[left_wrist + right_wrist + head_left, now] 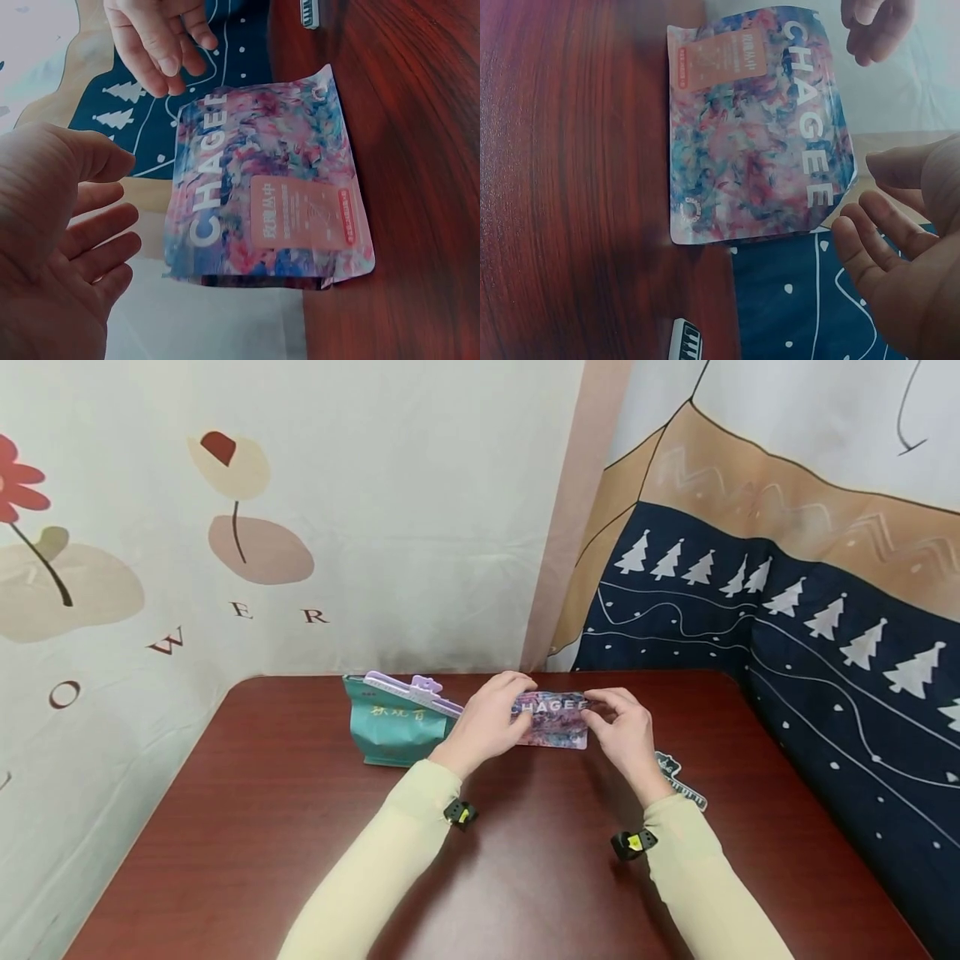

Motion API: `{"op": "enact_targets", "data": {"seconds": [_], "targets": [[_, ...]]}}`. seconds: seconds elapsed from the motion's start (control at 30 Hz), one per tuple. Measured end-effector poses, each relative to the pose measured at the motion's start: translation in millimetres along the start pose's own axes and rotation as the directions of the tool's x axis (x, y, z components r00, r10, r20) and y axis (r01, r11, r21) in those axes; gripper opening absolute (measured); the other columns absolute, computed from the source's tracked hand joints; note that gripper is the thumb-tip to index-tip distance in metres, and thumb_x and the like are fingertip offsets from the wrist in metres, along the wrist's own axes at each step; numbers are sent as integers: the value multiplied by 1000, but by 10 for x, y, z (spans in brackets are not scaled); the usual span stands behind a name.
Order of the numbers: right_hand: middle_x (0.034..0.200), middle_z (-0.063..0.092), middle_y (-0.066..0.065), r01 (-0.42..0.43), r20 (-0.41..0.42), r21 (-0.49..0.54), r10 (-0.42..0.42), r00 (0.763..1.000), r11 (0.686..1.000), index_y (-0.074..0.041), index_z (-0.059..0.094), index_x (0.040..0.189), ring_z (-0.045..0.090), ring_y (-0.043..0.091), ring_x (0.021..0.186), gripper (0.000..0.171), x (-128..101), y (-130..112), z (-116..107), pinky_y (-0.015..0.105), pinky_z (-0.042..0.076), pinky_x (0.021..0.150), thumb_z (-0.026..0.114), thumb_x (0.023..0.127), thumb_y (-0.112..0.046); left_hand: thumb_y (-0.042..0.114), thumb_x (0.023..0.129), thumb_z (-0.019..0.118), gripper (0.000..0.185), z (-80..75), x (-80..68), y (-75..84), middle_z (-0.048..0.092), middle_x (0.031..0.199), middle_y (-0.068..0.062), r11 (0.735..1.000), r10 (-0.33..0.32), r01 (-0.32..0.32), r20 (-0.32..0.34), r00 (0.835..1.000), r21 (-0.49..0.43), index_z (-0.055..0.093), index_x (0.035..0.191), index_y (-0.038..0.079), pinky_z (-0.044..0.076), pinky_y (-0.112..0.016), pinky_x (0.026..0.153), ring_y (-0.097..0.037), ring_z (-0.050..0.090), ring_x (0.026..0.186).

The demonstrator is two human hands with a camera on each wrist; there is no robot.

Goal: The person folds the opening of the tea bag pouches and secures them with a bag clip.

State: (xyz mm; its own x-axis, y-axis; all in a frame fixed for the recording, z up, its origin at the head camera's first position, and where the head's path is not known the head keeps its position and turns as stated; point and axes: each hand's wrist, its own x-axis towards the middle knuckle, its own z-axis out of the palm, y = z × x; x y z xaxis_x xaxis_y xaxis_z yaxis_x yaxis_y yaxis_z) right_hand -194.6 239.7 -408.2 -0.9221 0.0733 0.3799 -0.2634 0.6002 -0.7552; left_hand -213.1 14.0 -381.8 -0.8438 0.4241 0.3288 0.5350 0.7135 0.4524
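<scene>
Between left hand (487, 722), right hand (626, 733): pink pouch (553, 720) upright, untouched.

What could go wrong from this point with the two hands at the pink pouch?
The pink pouch stands upright and both wrist views show the left hand and right hand open, apart from it; it may tip. The teal bag with its purple clip stands close beside the left hand, so a sideways sweep might knock it.

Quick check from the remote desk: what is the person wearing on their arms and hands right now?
Both arms are in long, pale yellow-cream sleeves reaching to the wrists. A small black device with a yellow-green mark is strapped under each wrist. The left hand and right hand are bare: no gloves, rings or cables visible.
</scene>
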Motion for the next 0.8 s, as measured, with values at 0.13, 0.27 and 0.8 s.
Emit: {"op": "enact_targets", "data": {"seconds": [0.13, 0.27, 0.8], "targets": [[122, 66, 16, -12, -3, 4, 12, 1000, 1000, -1, 73, 122, 69, 34, 102, 29, 15, 30, 23, 50, 57, 91, 74, 94, -1, 20, 94, 73, 43, 44, 66, 28, 61, 139, -5, 1000, -14, 13, 37, 999, 5, 64, 136, 12, 46, -40, 111, -23, 56, 130], [121, 66, 17, -4, -14, 6, 4, 1000, 1000, -1, 73, 122, 70, 35, 102, 30, 38, 58, 52, 50, 57, 91, 74, 93, 0, 21, 95, 73, 43, 88, 129, 42, 61, 139, -6, 1000, -7, 6, 63, 998, 23, 64, 137, 12, 46, -41, 111, -23, 56, 130], [123, 66, 22, -33, 37, -48, 35, 999, 998, 1, 69, 130, 69, 38, 105, 38, 87, 156, 122, 50, 55, 94, 76, 92, -1, 24, 99, 68, 44, 224, 249, 12, 63, 140, -7, 994, 15, -28, 128, 992, 105, 63, 140, 11, 42, -39, 115, -24, 58, 128]]}}
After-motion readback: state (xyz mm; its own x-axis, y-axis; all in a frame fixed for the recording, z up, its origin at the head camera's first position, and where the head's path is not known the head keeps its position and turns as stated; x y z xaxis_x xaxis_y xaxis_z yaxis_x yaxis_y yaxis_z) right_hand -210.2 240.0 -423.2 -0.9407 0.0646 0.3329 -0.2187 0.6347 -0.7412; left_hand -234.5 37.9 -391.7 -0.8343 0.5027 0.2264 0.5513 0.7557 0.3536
